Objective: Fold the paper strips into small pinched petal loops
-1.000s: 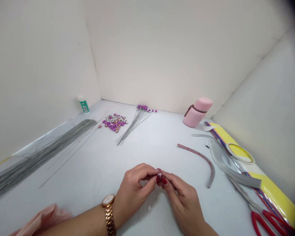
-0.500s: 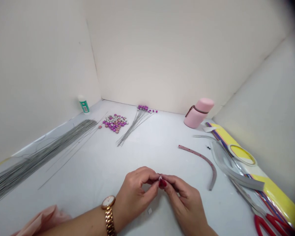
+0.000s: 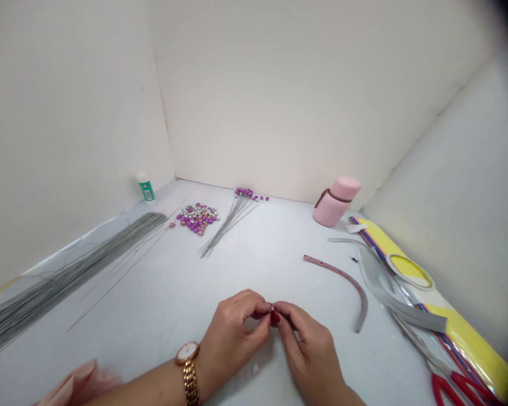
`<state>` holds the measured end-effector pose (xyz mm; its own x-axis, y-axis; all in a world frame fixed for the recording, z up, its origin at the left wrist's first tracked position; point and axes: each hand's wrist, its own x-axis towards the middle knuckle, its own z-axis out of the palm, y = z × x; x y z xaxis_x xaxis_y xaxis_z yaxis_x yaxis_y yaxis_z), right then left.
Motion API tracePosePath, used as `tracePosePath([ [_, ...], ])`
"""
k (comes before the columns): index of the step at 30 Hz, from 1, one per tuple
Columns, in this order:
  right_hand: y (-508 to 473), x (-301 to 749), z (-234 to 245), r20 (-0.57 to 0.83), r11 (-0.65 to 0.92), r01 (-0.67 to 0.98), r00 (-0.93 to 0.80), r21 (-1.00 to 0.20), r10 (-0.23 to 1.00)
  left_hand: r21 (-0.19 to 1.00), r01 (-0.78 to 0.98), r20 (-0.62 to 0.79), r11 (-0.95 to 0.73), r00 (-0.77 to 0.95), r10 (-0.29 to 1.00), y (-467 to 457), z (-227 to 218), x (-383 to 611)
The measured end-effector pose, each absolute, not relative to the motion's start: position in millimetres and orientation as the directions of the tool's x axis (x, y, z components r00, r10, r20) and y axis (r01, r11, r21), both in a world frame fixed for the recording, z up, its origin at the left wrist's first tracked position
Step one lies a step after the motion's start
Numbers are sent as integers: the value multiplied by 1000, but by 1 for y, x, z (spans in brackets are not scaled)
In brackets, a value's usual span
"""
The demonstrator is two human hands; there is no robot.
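My left hand (image 3: 241, 327) and my right hand (image 3: 307, 344) meet fingertip to fingertip low in the middle of the view. Both are closed in a pinch around something tiny; a whitish speck shows between the tips, but its kind is hidden. A small white scrap (image 3: 255, 368) lies on the table below my left hand. To the right of my hands rests a curved pinkish-grey strip (image 3: 349, 277) with dark red spots. Farther back is a heap of small purple, pink and silver star-like pieces (image 3: 198, 218), beside a bundle of thin wires (image 3: 226, 224) tipped with purple pieces.
A thick bundle of grey wires (image 3: 80, 270) runs along the left wall, with a green-and-white glue stick (image 3: 146, 189) behind it. A pink flask (image 3: 335, 203) stands back right. On the right lie grey strips (image 3: 419, 317), a tape roll (image 3: 410, 270), yellow packets (image 3: 469, 338) and red-handled scissors (image 3: 452, 383).
The view has shifted slightly, so the things on the table sit a little lower. My hands keep the same pinch, with the fingertips drawn a little closer together.
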<state>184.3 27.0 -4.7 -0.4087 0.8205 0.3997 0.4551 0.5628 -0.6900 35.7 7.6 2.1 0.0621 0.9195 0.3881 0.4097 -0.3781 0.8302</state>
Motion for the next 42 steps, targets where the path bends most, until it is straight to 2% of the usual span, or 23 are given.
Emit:
tracePosePath([
  [4,27,186,-3,260,380,367,-335,-849,906,879,315,352,-358,75,933,8,4,34],
  [7,27,187,-2,240,348,313,-334,-884,911,888,273,360,-371,91,929,9,5,33],
  [15,28,189,-4,249,348,363,-292,-864,924,937,248,243,-245,39,969,6,5,33],
  [20,29,190,-6,285,418,404,-349,-814,893,920,311,231,-236,55,971,6,5,34],
  [26,30,192,-5,423,610,471,-448,-637,788,780,503,356,-371,131,925,6,2,30],
  [30,29,193,-5,450,683,462,-521,-566,725,667,603,416,-438,186,890,9,0,30],
  [34,30,192,-5,452,686,456,-524,-567,722,657,618,401,-431,198,894,11,2,29],
  [38,32,190,-4,368,588,469,-481,-659,796,767,543,317,-342,144,938,11,4,29],
  [42,31,191,-2,310,526,449,-470,-722,826,808,486,319,-332,113,941,10,4,29],
])
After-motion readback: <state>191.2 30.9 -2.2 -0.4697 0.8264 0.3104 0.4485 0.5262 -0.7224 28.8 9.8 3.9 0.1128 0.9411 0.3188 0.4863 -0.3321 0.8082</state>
